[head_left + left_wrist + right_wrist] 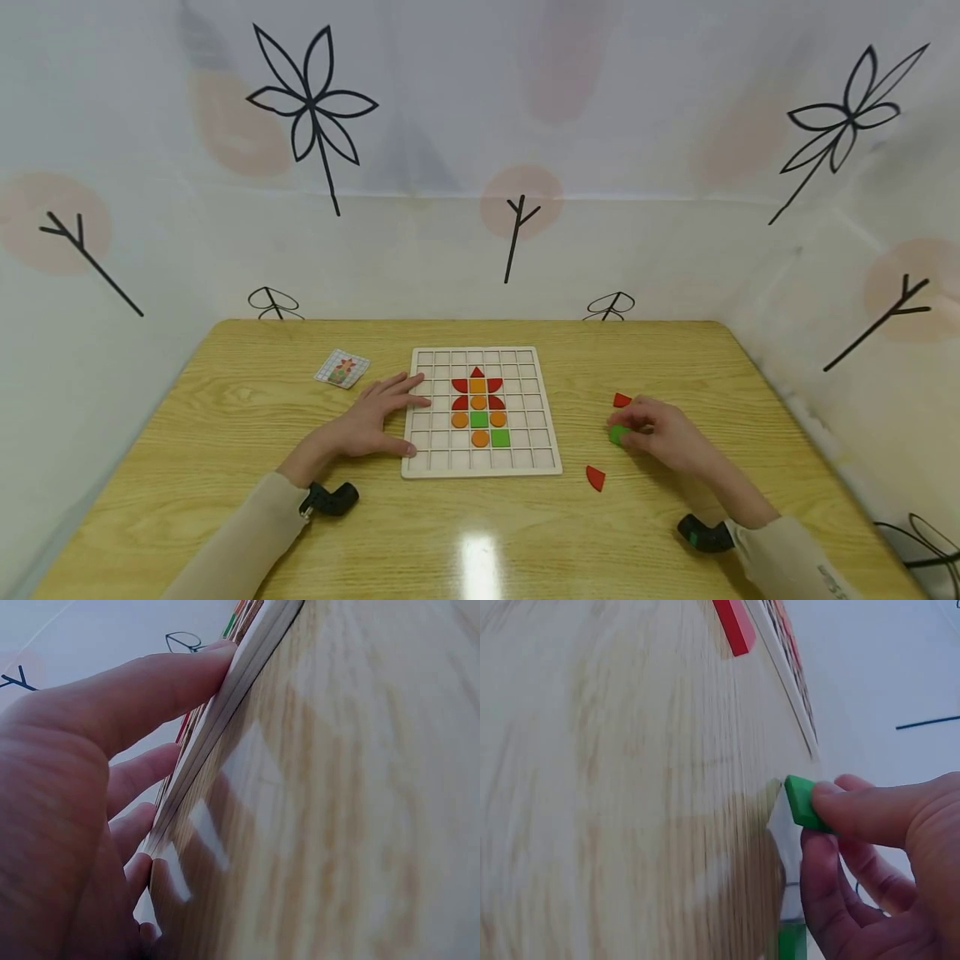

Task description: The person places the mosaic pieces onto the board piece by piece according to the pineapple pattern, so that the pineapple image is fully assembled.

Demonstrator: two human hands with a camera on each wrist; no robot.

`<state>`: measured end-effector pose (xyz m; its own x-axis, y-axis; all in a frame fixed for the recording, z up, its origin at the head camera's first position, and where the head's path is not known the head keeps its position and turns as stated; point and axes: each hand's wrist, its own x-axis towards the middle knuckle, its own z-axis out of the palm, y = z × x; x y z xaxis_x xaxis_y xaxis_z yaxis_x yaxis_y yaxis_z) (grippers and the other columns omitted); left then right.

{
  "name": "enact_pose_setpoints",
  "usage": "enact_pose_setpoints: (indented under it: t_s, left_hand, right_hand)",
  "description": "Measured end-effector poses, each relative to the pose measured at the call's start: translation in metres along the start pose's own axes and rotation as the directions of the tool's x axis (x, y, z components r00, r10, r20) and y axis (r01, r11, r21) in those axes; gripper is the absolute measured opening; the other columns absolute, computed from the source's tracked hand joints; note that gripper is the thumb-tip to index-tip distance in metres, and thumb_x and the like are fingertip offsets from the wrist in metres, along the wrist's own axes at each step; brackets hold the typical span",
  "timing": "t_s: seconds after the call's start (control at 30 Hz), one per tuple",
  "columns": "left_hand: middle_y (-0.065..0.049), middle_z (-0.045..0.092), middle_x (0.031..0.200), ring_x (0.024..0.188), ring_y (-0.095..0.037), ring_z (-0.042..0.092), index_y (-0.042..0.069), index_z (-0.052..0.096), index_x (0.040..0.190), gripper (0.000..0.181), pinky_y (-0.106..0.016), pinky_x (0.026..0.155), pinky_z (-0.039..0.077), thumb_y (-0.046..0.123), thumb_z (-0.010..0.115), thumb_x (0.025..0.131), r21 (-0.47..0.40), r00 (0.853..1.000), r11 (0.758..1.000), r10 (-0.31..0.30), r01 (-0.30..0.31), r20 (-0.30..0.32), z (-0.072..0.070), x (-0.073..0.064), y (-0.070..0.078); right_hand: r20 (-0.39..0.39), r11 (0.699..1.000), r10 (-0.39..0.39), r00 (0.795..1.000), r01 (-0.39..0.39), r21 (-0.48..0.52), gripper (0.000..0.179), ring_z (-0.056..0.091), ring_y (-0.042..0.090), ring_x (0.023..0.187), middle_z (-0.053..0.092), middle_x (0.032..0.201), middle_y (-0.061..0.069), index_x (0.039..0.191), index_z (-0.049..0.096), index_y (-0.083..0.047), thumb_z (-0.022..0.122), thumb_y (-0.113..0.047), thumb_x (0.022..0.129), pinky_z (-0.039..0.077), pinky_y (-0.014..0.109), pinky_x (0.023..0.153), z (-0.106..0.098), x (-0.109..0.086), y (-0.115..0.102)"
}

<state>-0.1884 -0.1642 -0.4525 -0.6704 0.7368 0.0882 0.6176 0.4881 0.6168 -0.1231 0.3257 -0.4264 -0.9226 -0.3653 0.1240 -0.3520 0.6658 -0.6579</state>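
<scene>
A white gridded board [487, 467] lies mid-table, with red, orange and green flat pieces set in its squares. My left hand [367, 423] is spread at the board's left side, its thumb and fingertips resting along the edge. The left wrist view shows that thumb [172, 686] against the pale rim [225, 697]. To the right of the board, my right hand [660, 433] pinches a green square piece [802, 804] between thumb and fingers. Another green piece [793, 941] lies on the table below this hand in the right wrist view.
A small picture card [342, 368] lies left of the board. One red piece [622, 400] is just beyond my right hand, and a red quarter-round piece [596, 477] lies between that hand and the board. A patterned cloth wall [420, 258] stands behind the wooden table [420, 542].
</scene>
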Motion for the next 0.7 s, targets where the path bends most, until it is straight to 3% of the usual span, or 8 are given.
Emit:
enact_pose_setpoints:
  t_s: [0.2,0.37,0.57,0.7]
  left_hand:
    - [-0.012,0.021,0.164,0.15,-0.038,0.009,0.014,0.055,0.143,0.069,-0.066,0.112,0.006,0.042,0.077,0.084,-0.004,1.0,1.0,-0.002,0.002,-0.003,0.001,0.0,0.0]
    - [-0.013,0.022,0.163,0.15,-0.039,0.01,0.014,0.056,0.142,0.068,-0.066,0.112,0.007,0.042,0.078,0.084,-0.007,1.0,1.0,-0.008,0.008,-0.01,-0.001,-0.001,0.001]
    - [-0.014,0.022,0.163,0.15,-0.039,0.01,0.014,0.056,0.142,0.068,-0.066,0.112,0.007,0.042,0.077,0.084,-0.01,1.0,1.0,-0.005,0.005,-0.008,0.0,0.0,0.001]
    - [-0.014,0.022,0.163,0.149,-0.04,0.011,0.015,0.056,0.142,0.068,-0.067,0.112,0.007,0.044,0.077,0.084,-0.005,1.0,1.0,-0.001,0.001,-0.008,0.0,0.0,-0.001]
  right_hand:
    - [-0.094,1.0,0.013,0.996,-0.014,-0.001,0.015,0.065,0.016,0.09,0.061,0.099,-0.002,0.099,0.075,-0.015,0.073,-0.004,0.09,0.053,0.027,0.074,0.014,0.007,-0.008]
    - [-0.127,0.997,0.063,0.99,-0.056,0.055,0.014,0.065,0.018,0.092,0.069,0.11,0.003,0.101,0.077,-0.015,0.07,-0.007,0.093,0.053,0.027,0.072,0.032,0.022,-0.02]
    - [-0.061,0.978,0.09,0.994,-0.077,0.194,0.015,0.066,0.016,0.083,0.07,0.111,0.008,0.108,0.075,-0.009,0.067,-0.009,0.096,0.052,0.028,0.064,0.053,0.042,-0.041]
    - [-0.019,0.966,0.074,0.997,-0.067,0.248,0.014,0.064,0.019,0.092,0.07,0.111,0.005,0.107,0.076,-0.01,0.069,-0.01,0.094,0.053,0.029,0.077,0.067,0.055,-0.058]
